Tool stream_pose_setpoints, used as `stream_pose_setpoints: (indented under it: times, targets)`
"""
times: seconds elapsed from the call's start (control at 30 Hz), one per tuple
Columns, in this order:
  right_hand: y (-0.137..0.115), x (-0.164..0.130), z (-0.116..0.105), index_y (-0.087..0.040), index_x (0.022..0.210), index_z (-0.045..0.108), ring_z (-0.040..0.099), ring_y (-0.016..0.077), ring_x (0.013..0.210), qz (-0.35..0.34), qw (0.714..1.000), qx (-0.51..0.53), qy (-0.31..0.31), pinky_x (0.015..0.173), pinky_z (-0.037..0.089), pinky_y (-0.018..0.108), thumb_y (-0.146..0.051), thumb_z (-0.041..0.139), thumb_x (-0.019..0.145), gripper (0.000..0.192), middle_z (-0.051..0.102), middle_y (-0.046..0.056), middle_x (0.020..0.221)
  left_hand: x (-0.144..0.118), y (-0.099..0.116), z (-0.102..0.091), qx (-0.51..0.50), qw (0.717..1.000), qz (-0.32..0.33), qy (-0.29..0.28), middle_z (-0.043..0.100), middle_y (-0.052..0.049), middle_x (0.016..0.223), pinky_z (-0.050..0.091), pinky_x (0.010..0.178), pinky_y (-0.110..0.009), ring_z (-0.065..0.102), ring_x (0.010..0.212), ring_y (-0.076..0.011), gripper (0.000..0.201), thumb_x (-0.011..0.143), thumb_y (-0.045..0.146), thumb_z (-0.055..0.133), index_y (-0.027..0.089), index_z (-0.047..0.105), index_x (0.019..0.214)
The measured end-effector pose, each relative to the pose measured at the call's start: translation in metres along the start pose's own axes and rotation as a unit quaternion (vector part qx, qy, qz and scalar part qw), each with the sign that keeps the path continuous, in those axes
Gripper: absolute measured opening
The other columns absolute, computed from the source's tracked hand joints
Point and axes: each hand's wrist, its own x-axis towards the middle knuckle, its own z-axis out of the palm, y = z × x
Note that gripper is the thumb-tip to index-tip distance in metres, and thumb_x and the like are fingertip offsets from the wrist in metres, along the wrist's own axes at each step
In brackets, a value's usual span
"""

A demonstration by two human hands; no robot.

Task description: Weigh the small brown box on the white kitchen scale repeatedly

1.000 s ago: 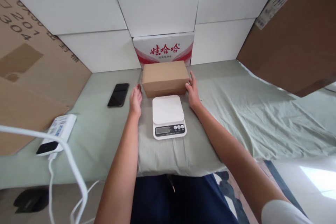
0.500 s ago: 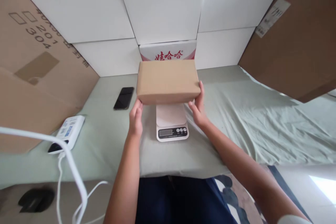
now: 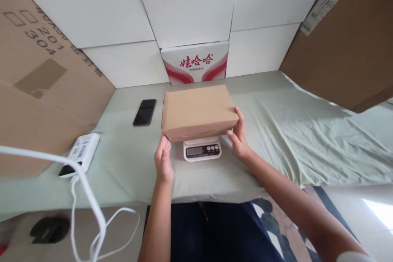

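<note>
Two hands gripping closed cardboard box over scale, contents unseen

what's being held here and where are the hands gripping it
A brown cardboard box, held over the scale. The left hand grips its near-left corner; the right hand grips its right end.

The white-and-red carton reads "娃哈哈" in red; the big cardboard sheet shows "201" and "304"

Matt cardboard box, seemingly plastic scale
</note>
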Motion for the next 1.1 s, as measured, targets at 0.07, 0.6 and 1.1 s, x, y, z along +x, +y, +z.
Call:
stream_pose_setpoints:
  times: [0.07, 0.6, 1.1]
  targets:
    - [-0.002, -0.001, 0.001, -0.04, 0.165, 0.023, 0.028, 0.0372, 0.161, 0.015, 1.0, 0.007, 0.007, 0.134, 0.027, 0.061, -0.068, 0.051, 0.097, 0.079, 0.031, 0.004, 0.171, 0.0, 0.002, -0.001, 0.015, 1.0, -0.003, -0.013, 0.053, -0.015, 0.162, 0.035, 0.127, -0.05, 0.046, 0.153, -0.0356, 0.084, 0.091, 0.077, 0.051, 0.025, 0.056, 0.155]
    - [-0.021, 0.019, -0.005, -0.041, 0.163, 0.032, 0.031, 0.0365, 0.162, 0.002, 0.999, 0.03, 0.023, 0.134, 0.028, 0.059, -0.066, 0.051, 0.098, 0.072, 0.036, -0.001, 0.173, -0.001, 0.019, 0.008, -0.004, 1.0, 0.025, 0.013, 0.054, -0.015, 0.161, 0.035, 0.128, -0.053, 0.044, 0.154, -0.038, 0.079, 0.091, 0.065, 0.058, 0.022, 0.053, 0.157]
    - [0.063, 0.115, 0.025, -0.027, 0.161, 0.034, 0.031, 0.0291, 0.163, 0.004, 0.997, 0.031, 0.066, 0.138, 0.02, 0.05, -0.074, 0.049, 0.092, 0.084, 0.038, 0.007, 0.173, 0.142, -0.04, 0.048, -0.004, 0.995, 0.034, -0.099, 0.051, -0.013, 0.164, 0.031, 0.128, -0.041, 0.04, 0.157, -0.0272, 0.074, 0.092, 0.064, 0.06, 0.022, 0.055, 0.153]
